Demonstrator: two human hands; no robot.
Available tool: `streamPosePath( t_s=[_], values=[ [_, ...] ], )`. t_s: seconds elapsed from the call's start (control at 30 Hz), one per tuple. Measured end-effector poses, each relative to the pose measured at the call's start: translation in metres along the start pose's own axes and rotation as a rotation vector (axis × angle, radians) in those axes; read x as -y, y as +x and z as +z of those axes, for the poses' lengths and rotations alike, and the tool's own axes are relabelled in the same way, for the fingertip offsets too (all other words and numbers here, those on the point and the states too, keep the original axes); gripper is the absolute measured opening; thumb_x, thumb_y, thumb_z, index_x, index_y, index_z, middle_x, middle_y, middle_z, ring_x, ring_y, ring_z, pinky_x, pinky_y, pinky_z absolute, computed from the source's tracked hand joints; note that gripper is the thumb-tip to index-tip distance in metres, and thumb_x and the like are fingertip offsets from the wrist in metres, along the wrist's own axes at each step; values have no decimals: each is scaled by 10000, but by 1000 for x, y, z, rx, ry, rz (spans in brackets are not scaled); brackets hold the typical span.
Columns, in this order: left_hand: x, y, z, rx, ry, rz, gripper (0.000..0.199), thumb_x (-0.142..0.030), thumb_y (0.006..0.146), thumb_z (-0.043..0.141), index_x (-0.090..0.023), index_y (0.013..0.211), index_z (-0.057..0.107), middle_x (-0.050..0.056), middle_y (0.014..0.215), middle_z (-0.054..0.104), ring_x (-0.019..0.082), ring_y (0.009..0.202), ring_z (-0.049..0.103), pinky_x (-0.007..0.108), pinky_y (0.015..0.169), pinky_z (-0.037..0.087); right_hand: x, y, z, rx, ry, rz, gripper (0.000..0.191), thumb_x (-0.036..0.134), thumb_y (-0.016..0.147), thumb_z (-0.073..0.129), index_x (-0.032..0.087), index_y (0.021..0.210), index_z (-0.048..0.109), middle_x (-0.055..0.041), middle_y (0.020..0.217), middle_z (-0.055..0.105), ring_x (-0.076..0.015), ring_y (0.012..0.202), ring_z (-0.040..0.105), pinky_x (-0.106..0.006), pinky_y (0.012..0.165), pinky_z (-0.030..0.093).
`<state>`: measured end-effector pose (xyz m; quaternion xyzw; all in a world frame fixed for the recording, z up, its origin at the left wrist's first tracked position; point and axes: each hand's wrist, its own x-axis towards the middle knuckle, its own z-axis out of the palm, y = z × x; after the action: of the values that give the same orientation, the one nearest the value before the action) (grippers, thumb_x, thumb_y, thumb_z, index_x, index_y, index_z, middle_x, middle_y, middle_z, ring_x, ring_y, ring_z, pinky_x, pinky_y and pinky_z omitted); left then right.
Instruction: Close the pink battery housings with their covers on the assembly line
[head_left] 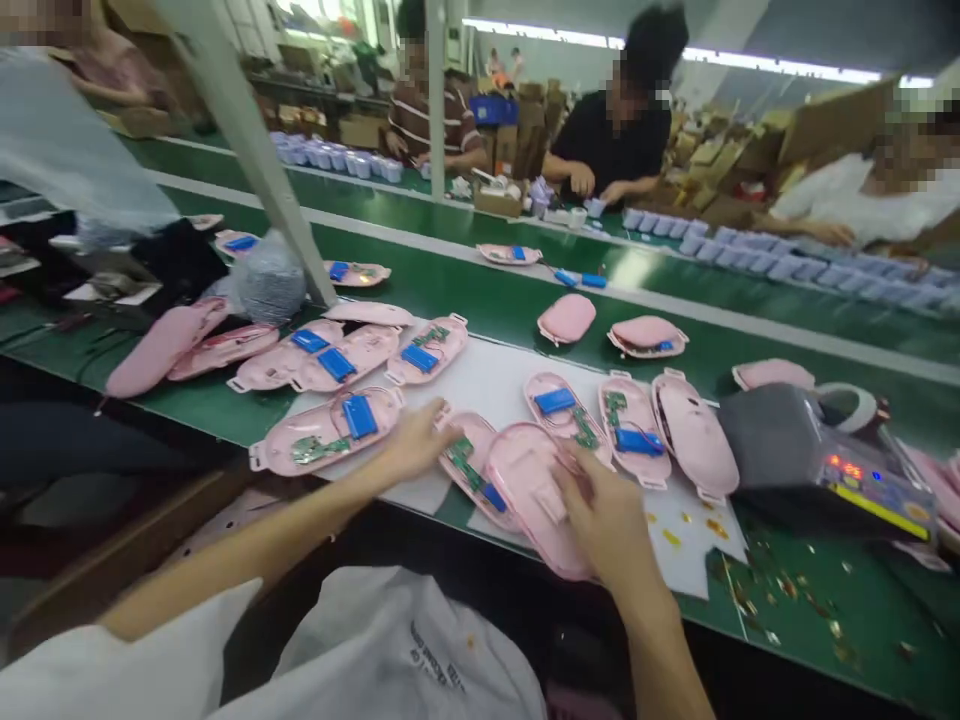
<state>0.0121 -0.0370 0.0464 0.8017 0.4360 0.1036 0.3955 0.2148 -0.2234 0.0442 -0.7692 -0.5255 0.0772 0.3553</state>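
In my right hand (pixel 611 515) is an empty pink plastic cover (pixel 529 490), its hollow inner side facing me, fingers closed on its right edge. It overlaps a pink casing half (pixel 465 450) that carries a green circuit board and a blue battery. My left hand (pixel 420 440) grips the far left end of that casing half between thumb and fingers. Left of it lies another open casing half (pixel 330 435) with a blue battery (pixel 360 415). Two more open halves, one of them a casing half (pixel 634 430) with wires, lie beyond my right hand.
A grey machine (pixel 780 440) with a red digital display stands at the right, near amber scraps (pixel 716 527). More pink casings (pixel 566 318) lie along the green bench. A slanted metal post (pixel 255 140) rises at the left. Co-workers sit across the line behind rows of lilac parts (pixel 787 255).
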Motion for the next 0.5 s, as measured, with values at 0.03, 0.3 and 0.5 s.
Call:
streamPosePath(
  t_s=[0.03,0.3,0.5],
  values=[
    [6,-4,3,46,19,-1,418,-461,872,530,-154,1156,560,71,999,672,259,961,631,334,843,492,9,27,10,106,-46,-73,342,404,934,481,218,1141,681,-78,1041,706,-265,922,666,-350,773,506],
    [38,-38,-51,181,335,190,244,-89,874,460,-153,958,680,99,830,674,253,850,643,314,756,449,27,96,40,320,-63,20,328,450,869,466,174,944,624,-57,708,649,-214,639,589,-303,603,384],
    [33,-28,-53,130,111,515,211,-224,914,524,-205,839,721,79,829,713,224,828,626,335,820,464,27,79,49,-62,749,542,512,380,514,777,178,904,515,18,699,585,-136,563,548,-237,509,446]
  ],
)
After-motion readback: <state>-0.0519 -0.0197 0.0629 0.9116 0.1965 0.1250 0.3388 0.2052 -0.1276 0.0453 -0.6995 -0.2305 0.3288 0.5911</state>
